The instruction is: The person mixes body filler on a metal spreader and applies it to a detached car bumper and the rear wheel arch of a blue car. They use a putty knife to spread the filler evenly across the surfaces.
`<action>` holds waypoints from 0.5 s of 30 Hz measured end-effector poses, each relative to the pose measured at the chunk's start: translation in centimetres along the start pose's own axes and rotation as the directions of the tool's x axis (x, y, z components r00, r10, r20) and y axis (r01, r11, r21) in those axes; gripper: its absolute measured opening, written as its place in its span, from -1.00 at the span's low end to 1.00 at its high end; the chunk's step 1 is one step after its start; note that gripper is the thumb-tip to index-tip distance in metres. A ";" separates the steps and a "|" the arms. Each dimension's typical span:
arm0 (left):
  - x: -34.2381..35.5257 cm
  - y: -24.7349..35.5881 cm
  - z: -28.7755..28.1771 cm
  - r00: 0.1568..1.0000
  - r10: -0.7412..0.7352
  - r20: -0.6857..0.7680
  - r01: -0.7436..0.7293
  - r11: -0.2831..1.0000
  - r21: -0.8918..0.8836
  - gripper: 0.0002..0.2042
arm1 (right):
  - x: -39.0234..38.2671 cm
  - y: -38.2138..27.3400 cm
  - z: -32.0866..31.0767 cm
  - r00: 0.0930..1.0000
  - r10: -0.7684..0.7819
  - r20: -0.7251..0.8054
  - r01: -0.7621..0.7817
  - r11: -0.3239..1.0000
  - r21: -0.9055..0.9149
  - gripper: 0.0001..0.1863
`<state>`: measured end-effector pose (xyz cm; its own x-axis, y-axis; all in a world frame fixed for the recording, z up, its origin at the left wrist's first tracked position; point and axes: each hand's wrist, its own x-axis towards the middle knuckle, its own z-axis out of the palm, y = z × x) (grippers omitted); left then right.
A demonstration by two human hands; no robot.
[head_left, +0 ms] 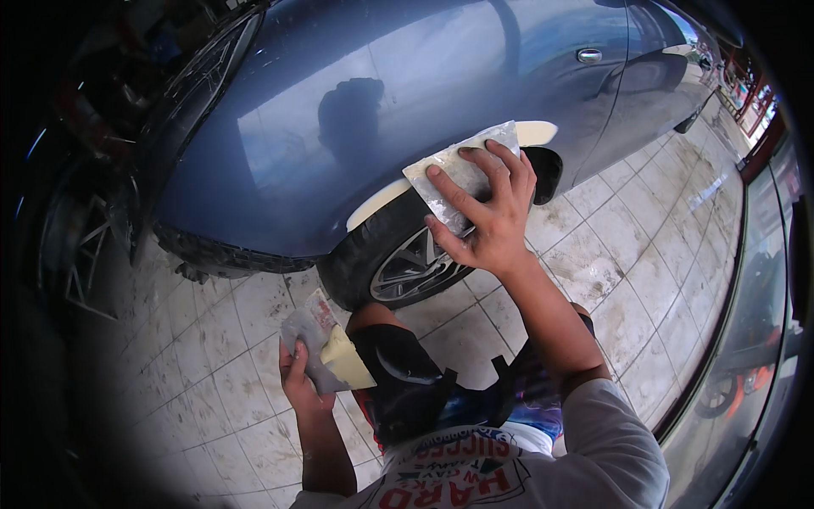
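My right hand (496, 208) grips a thin metal spreader (445, 174), its fingertips spread over the back, held against the wheel arch of a blue car (254, 170). A cream strip of filler (538, 132) runs along the arch, partly hidden behind the spreader. Below it is the tire (343, 267) with a spoked wheel (398, 267). At lower left my left hand (301, 377) holds a grey rectangular plate (309, 327) carrying a patch of pale yellow putty (348, 360). The plate is held low, apart from the car, beside my knee.
I am low beside the car on a smudged white tiled floor (610, 280). The door handle (589, 55) is at upper right. A glass panel (750, 322) borders the right side, and a dark metal frame (85, 263) stands at the left.
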<state>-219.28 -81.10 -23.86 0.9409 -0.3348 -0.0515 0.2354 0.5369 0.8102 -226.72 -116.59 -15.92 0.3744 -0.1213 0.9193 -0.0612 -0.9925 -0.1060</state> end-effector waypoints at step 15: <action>-0.5 -0.7 1.0 0.991 -0.041 -0.128 0.054 0.994 0.098 -0.55 | -1.6 4.5 0.5 0.993 0.079 -0.086 -0.082 0.996 -0.025 -0.39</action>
<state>-220.14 -82.12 -23.80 0.9537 -0.2549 -0.1594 0.2610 0.4393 0.8596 -227.10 -120.86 -18.03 0.2878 -0.1975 0.9371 -0.1150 -0.9785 -0.1709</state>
